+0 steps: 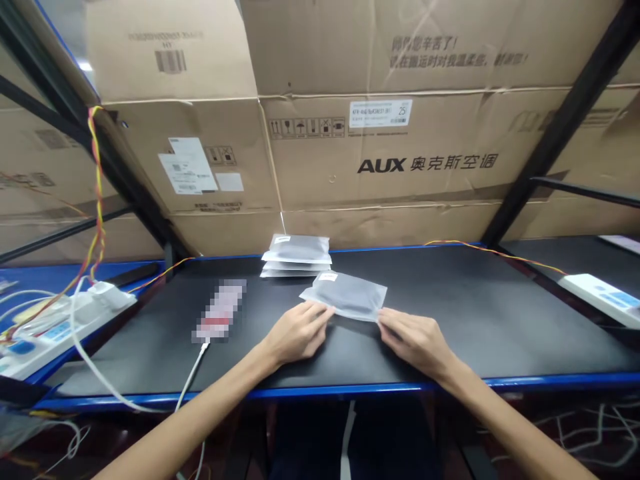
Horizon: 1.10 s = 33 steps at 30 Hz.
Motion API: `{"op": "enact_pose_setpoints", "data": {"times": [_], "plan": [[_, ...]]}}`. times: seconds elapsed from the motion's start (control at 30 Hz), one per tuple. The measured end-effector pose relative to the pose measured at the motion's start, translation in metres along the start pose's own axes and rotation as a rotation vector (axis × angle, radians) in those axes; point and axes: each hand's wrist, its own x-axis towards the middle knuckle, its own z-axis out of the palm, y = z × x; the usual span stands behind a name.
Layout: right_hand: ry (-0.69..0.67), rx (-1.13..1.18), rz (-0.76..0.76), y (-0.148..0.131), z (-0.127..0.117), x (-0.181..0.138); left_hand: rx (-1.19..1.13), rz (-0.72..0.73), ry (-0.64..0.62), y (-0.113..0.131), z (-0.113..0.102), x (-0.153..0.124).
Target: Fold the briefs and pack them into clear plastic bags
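Observation:
A frosted plastic pouch (350, 295) with a small white label and something dark inside is held at its near edge, slightly tilted, over the black mat. My left hand (301, 331) pinches its left near corner. At its right near corner, my right hand (413, 339) has its fingers closed on the plastic. Just behind it lies a stack of several similar pouches (297, 250), the top one labelled too. What exactly the pouches contain is blurred by the frosted plastic.
A pixelated phone-like thing (220, 312) with a white cable (191, 375) lies at left on the black mat (480, 307). Power strips (603, 293) sit at both sides. Cardboard boxes (320, 167) wall off the back between black metal posts (555, 120).

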Motion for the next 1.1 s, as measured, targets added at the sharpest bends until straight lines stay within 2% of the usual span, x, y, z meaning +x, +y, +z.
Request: {"op": "enact_pose_setpoints", "data": {"times": [0.1, 0.47, 0.6, 0.73, 0.87, 0.97, 1.1], "plan": [[0.092, -0.018, -0.075, -0.005, 0.001, 0.003, -0.005, 0.031, -0.018, 0.003, 0.0, 0.001], [0.086, -0.023, -0.061, -0.008, 0.001, 0.002, -0.017, 0.039, -0.05, 0.003, 0.0, 0.0], [0.041, -0.004, -0.075, -0.007, 0.002, 0.0, -0.074, -0.064, -0.047, 0.008, 0.002, 0.004], [0.001, 0.028, -0.084, -0.004, 0.006, -0.004, -0.097, -0.168, 0.02, 0.012, 0.007, 0.012], [0.014, 0.038, -0.037, -0.002, 0.009, -0.005, -0.177, -0.102, 0.064, 0.017, 0.008, 0.017], [0.021, 0.043, -0.021, -0.003, 0.008, -0.004, -0.201, -0.029, 0.022, 0.022, 0.009, 0.018], [0.018, 0.056, -0.03, -0.005, 0.007, -0.003, -0.193, -0.028, -0.028, 0.026, 0.011, 0.019]]}}
